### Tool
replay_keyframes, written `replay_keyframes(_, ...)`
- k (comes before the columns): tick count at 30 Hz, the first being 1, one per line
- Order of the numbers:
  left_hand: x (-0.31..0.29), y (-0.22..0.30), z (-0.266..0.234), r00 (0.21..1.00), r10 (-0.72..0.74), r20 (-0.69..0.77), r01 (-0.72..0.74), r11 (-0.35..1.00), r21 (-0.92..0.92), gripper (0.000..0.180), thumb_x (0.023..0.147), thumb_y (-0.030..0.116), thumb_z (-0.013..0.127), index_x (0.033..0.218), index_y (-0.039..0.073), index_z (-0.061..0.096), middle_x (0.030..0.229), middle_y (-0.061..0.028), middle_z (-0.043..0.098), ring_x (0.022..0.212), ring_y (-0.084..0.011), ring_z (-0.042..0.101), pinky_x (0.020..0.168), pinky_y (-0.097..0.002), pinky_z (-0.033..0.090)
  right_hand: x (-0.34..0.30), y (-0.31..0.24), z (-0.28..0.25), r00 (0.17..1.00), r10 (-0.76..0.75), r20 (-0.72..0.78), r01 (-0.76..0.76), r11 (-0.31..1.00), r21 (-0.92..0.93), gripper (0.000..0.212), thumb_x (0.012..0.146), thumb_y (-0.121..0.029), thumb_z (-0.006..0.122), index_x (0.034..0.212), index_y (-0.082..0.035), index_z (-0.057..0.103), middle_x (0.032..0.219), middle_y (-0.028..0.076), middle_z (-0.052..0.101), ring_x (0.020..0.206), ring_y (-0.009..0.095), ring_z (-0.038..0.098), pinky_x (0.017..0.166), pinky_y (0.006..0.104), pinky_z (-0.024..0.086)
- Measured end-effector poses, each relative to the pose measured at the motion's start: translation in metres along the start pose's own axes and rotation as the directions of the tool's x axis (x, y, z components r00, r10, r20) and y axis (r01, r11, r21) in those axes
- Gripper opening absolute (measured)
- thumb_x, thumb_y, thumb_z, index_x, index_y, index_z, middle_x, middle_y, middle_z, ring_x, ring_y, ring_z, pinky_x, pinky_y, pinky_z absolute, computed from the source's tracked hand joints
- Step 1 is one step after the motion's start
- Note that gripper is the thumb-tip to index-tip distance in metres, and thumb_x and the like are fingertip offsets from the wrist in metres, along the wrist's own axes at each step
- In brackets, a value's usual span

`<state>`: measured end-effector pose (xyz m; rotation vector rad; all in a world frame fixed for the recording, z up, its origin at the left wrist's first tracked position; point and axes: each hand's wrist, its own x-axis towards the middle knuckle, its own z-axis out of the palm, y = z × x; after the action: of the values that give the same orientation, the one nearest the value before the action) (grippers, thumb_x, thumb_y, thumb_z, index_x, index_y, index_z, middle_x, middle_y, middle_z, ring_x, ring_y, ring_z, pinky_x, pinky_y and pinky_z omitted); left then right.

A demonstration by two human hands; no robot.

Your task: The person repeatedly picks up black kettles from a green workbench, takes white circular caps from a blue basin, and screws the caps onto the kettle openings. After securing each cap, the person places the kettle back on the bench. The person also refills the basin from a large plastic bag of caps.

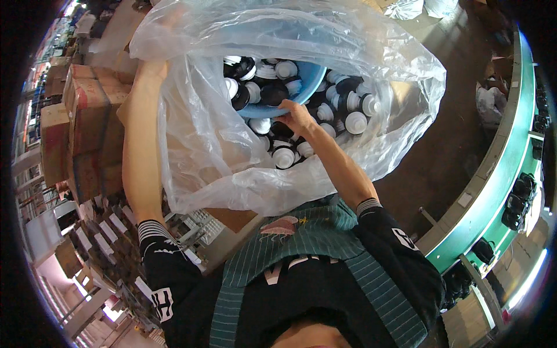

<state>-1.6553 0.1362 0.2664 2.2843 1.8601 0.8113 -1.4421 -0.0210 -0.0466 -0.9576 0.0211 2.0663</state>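
A large clear plastic bag stands open in front of me, its film bunched and folded around the mouth. Inside it lie many black and white ribbed plastic parts, round-capped. A blue basin sits tilted in the bag, with more of these parts in it. My right hand is closed on the basin's near rim, thumb on top. My left hand reaches up at the bag's left side; film covers it, so its fingers are hidden.
Stacked brown cardboard boxes stand close to my left arm. Beyond them, lower left, are rows of dark and white items. A long green-sided bench curves along the right, with black objects on it. Brown floor lies between bag and bench.
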Motion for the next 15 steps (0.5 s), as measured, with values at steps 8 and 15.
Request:
replay_keyframes(8,-0.009,0.002,-0.003,0.997,-0.059,-0.049,0.061,0.998,0.025,0.033,0.098,0.029,0.062,0.108,-0.002,0.07,0.108,-0.021,0.073,0.1,-0.0429,0.068,0.089,-0.0531,0.051,-0.053,-0.057,-0.052,0.998,0.063,-0.016,-0.065,0.986,-0.151,0.019,0.087,-0.007,0.07,0.101,0.002,0.062,0.097,0.013,0.061,0.094,0.023,0.065,0.08,0.0377,0.061)
replay_keyframes(15,-0.02,0.027,-0.005,0.999,-0.005,-0.042,0.013,0.981,0.192,0.033,0.098,0.028,0.062,0.108,-0.002,0.07,0.108,-0.0215,0.073,0.099,-0.0434,0.068,0.088,-0.0525,0.051,-0.084,-0.06,-0.089,0.994,0.097,0.044,-0.086,0.976,-0.201,0.018,0.085,-0.011,0.072,0.094,0.0,0.06,0.092,0.013,0.063,0.085,0.026,0.067,0.081,0.039,0.063)
